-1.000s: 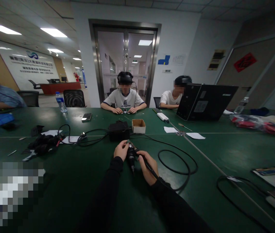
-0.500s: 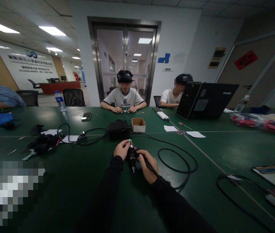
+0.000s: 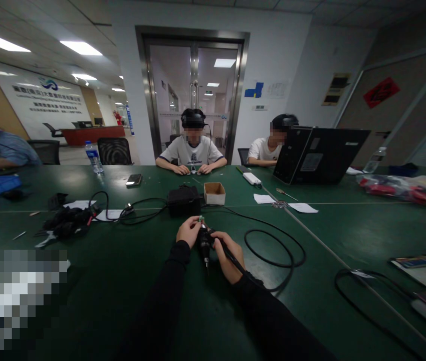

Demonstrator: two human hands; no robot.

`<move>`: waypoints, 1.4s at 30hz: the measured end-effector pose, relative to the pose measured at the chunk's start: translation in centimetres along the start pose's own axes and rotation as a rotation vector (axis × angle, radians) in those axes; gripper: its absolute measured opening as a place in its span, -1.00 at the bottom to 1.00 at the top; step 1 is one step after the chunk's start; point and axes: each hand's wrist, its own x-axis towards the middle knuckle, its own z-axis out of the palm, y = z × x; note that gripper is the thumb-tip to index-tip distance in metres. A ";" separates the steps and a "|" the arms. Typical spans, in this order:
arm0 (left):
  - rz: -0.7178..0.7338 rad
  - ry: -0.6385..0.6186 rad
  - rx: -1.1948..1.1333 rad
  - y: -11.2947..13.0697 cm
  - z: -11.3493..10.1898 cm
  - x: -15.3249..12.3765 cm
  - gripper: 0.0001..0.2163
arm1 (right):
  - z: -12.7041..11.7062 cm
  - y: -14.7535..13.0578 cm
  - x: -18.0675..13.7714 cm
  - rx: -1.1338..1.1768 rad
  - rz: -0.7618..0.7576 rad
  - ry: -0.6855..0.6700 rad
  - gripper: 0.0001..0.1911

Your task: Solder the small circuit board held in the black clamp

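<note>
My left hand [image 3: 188, 231] is closed, its fingertips pinching a small greenish part [image 3: 202, 219] at the far end of a black tool. This black tool [image 3: 205, 243] has a silver nose and a thin bit pointing towards me; it sits between my hands, and I cannot tell whether it rests on the table. My right hand [image 3: 230, 253] is closed around a slim black corded handle [image 3: 232, 256], its front end close to the small part. From this handle the black cord [image 3: 291, 271] loops over the table to the right.
Beyond my hands stand a black box [image 3: 184, 200] and a small open cardboard box [image 3: 215, 195]. Tangled black cables [image 3: 68, 220] lie left, paper slips [image 3: 303, 207] and a screwdriver [image 3: 287, 194] right. Across the table are two people, a laptop [image 3: 318, 155] and a phone [image 3: 134, 180].
Both hands stay nearly in place, with the black tool shifted very slightly. Nothing has been taken up or let go.
</note>
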 end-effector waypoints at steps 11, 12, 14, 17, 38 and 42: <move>0.004 0.010 -0.057 -0.4 0.2 0.3 -0.74 | -0.1 0.0 0.0 -0.019 0.015 0.040 -0.77; 0.004 0.010 -0.055 -0.4 0.2 0.3 -0.75 | -0.1 0.0 0.0 -0.021 0.019 0.039 -0.76; 0.002 0.012 -0.043 -0.3 0.2 0.3 -0.75 | -0.1 -0.1 0.0 -0.018 0.028 0.040 -0.76; -0.006 0.017 -0.022 -0.2 0.1 0.2 -0.75 | -0.1 -0.1 0.0 0.001 0.042 0.048 -0.76; 0.027 0.006 -0.138 -0.9 0.4 0.6 -0.74 | 0.0 0.3 0.1 -0.045 -0.007 0.051 -0.75; 0.013 0.004 -0.126 -0.6 0.2 0.4 -0.75 | -0.1 0.2 0.1 -0.028 0.008 0.049 -0.75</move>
